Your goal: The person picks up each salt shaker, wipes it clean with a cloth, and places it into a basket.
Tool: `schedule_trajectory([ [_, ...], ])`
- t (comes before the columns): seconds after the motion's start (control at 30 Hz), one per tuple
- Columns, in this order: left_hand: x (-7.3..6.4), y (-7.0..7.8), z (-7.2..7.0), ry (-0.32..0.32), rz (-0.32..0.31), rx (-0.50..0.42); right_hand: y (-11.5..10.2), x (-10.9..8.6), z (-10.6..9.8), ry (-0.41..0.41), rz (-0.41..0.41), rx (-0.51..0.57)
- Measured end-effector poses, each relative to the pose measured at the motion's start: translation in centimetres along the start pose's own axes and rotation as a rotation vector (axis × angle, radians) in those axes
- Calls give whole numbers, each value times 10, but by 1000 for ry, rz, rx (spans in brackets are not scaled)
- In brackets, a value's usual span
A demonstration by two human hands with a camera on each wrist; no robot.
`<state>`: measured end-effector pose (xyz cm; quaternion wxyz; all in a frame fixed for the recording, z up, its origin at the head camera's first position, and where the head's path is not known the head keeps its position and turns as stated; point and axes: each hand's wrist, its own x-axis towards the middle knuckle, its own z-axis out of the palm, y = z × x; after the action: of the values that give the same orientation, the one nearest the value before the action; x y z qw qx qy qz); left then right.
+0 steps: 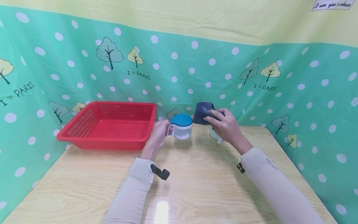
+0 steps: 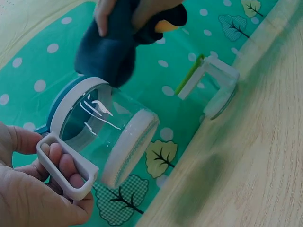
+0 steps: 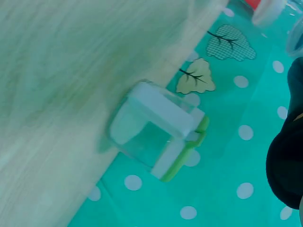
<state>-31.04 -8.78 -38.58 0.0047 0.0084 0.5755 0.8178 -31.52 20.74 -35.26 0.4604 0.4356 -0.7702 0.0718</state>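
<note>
My left hand (image 1: 160,132) grips the white handle (image 2: 71,182) of a clear seasoning jar (image 1: 183,133) with a blue lid (image 1: 181,120). The jar is upright, raised over the table with a shadow beneath it. In my right hand (image 1: 227,127) is a dark blue cloth (image 1: 202,114), pinched between fingers and thumb, close to the right of the blue lid. A second clear jar (image 3: 137,130), with a green lid (image 3: 182,161) and white handle, stands on the table below the right hand, which partly hides it in the head view.
A red plastic basket (image 1: 112,145) with slatted sides sits at the back left of the wooden table (image 1: 190,180), left of my left hand. Behind the table hangs a green curtain (image 1: 173,62) with white dots and trees.
</note>
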Motion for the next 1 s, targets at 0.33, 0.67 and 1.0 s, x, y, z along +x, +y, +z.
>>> schedule_trajectory([
  [0.33,1,-1,1,0,-7,36,-11,17,-5,13,10,-23],
  [0.67,0,-4,3,-39,1,68,-25,27,3,0,30,26],
  [1.0,-5,-2,13,-64,29,62,-36,44,6,-15,9,8],
])
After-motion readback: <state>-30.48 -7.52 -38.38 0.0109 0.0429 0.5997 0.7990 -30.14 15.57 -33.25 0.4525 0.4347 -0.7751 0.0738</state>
